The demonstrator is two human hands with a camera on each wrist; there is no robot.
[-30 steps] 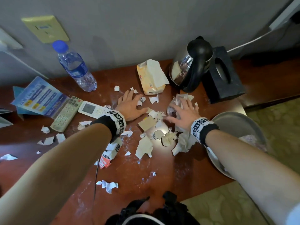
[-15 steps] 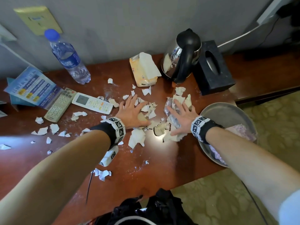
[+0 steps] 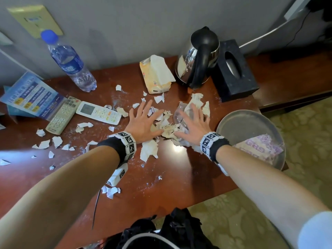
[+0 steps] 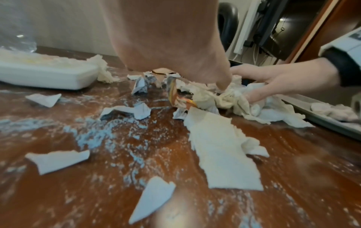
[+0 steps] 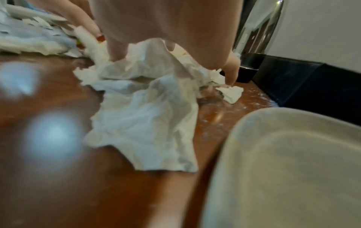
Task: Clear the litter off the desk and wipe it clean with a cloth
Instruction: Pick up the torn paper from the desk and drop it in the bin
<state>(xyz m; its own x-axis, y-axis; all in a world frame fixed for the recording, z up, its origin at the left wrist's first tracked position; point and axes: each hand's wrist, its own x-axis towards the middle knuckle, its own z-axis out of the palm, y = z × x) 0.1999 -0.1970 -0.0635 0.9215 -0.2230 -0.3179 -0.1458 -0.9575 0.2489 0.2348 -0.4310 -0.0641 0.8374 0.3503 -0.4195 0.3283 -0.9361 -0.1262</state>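
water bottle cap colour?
Blue; the water bottle cap shows best in the head view.

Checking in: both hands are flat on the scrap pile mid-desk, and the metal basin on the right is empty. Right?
Not quite. The basin isn't empty: a folded purple-patterned cloth lies in it, as the head view shows. The rest holds: the left hand and right hand lie spread on the scrap pile mid-desk, basin on the right.
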